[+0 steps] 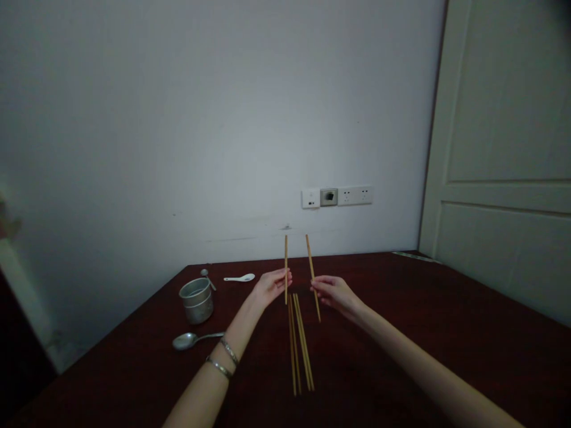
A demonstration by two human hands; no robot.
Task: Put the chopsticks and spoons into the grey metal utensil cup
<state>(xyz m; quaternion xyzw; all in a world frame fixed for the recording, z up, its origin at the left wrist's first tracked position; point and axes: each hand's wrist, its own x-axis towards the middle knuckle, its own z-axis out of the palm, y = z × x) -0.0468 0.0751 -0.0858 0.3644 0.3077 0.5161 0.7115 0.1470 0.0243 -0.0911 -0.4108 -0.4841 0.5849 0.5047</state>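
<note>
My left hand (273, 285) grips a wooden chopstick (286, 255), which it holds upright above the table. A second chopstick (309, 254), tilted a little to the left at its top, is pinched between the fingers of my right hand (334, 291). The two held sticks stand apart from each other. Below and between the hands, several more chopsticks (301, 339) lie close together on the dark red table (379, 374), pointing away from me.
Left of my left arm are a metal cup (197, 306), a large metal spoon (185, 341), a small metal spoon (205, 274) and a white soup spoon (241, 278). Behind the table rises a wall (250, 119) with sockets (354, 195). A pale door (504, 148) stands at right.
</note>
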